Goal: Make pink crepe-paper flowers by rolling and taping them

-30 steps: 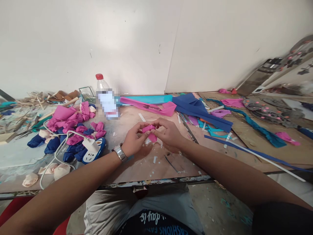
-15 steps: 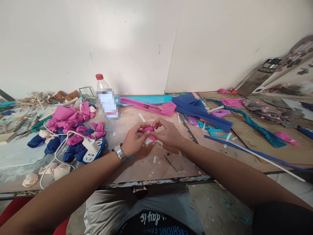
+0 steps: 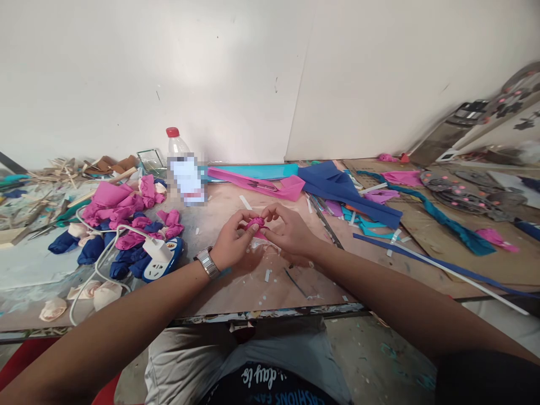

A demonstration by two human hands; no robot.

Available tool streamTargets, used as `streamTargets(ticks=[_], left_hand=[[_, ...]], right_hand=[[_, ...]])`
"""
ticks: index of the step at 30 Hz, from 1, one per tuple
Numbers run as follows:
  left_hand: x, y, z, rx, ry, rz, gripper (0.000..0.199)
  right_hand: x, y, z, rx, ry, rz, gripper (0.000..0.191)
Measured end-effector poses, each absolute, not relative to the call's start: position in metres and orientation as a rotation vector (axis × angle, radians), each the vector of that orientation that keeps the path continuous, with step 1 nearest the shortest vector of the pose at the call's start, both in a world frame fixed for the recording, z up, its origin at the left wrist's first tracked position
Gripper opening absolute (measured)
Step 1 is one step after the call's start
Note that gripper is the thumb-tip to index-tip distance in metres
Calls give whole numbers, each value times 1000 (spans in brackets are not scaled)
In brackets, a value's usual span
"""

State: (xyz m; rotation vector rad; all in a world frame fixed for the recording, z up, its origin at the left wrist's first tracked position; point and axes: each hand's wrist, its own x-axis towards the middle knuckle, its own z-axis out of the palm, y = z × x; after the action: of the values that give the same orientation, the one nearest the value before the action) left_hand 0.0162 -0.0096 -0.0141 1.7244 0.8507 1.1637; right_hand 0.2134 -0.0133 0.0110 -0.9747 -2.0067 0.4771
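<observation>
Between my two hands, just above the middle of the table (image 3: pixel 236 292), is a small rolled pink paper flower (image 3: pixel 255 222). My left hand (image 3: pixel 234 239), with a metal watch on its wrist, pinches it from the left with thumb and fingers. From the other side, the thumb and fingertips of my right hand (image 3: pixel 284 229) grip its right edge. Part of the flower is hidden by the fingers. Behind the hands lies a folded pink paper strip (image 3: pixel 287 188). A heap of finished-looking pink and blue paper flowers (image 3: pixel 112 202) sits to the left.
A white-and-blue power strip (image 3: pixel 158 267) with a white cable lies left of my forearm. Behind it stands a red-capped bottle (image 3: pixel 174 138), partly blurred out. Blue paper (image 3: pixel 333 183) and a thin white stick (image 3: pixel 464 275) are on the right. Cream flowers (image 3: pixel 53 309) lie near the front left edge.
The pink flower has turned slightly between my fingers, and less of the loose pink tail shows beneath it. Both hands stay in nearly the same place.
</observation>
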Motion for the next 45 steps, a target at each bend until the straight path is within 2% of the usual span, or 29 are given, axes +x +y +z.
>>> streamTargets(ticks=[3,10,24,34,45], left_hand=[[16,-9,-12,1615,827,1206,29],[16,-7,-13,1519,832,1267,34],[16,-10,-10,1522,753,1237,35],[15,-12,-9,1524,735,1202,32],[19,-8,-14,1432,675,1209,42]], right_hand=[[214,-13,10,-967,-2020,468,24],[215,-11,8,-977,-1992,430,10],[215,-11,9,-997,-1977,379,9],[215,-11,8,-1020,-1947,409,16],[213,-10,7,-1042,-1915,489,19]])
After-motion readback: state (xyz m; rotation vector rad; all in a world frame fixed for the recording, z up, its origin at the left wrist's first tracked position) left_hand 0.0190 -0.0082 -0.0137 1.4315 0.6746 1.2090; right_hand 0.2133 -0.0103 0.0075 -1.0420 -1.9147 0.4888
